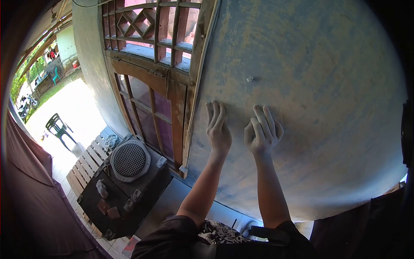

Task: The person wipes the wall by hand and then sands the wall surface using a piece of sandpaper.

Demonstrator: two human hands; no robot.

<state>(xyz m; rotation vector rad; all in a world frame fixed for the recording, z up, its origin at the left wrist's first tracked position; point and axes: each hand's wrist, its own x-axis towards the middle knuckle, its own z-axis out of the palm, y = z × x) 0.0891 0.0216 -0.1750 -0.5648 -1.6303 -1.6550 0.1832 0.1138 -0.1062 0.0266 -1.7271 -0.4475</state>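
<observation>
Both my hands rest against a worn blue-grey wall (310, 86) in front of me. My left hand (218, 127) lies flat on it, fingers together and pointing up, just right of a wooden window frame (194, 82). My right hand (262, 131) is beside it, fingers bent with the tips pressed to the wall. I cannot tell whether the right hand has something small under its fingers. A small pale chip (249, 79) sticks to the wall above my right hand.
A wooden window (148, 108) with lattice top and tinted panes stands at the left. Below it a dark speaker box (129, 162) sits on the floor beside a wooden pallet (84, 166). A green plastic chair (58, 127) stands outside in sunlight. Dark cloth hangs at far left.
</observation>
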